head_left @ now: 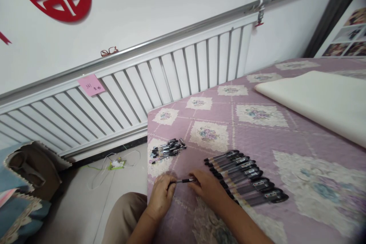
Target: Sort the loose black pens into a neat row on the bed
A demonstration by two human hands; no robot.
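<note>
A slim pen with a black grip (183, 180) lies level between my two hands, low in the middle of the view. My left hand (162, 195) has its thumb and fingers closed on the left end of the pen. At the other end, the fingers of my right hand (206, 187) pinch around the light tip, partly hiding it. Beyond my left hand is a small pile of short black and clear pen pieces (168, 150). To the right of my right hand, several capped black pens (251, 175) lie side by side, partly behind my forearm.
A purple floral cloth (177, 122) covers the table, whose left edge runs beside my left hand. A cream folded sheet (317, 99) lies at the far right. Behind stands a white radiator (171, 72) with a pink note (91, 85). A power strip (117, 164) sits on the floor.
</note>
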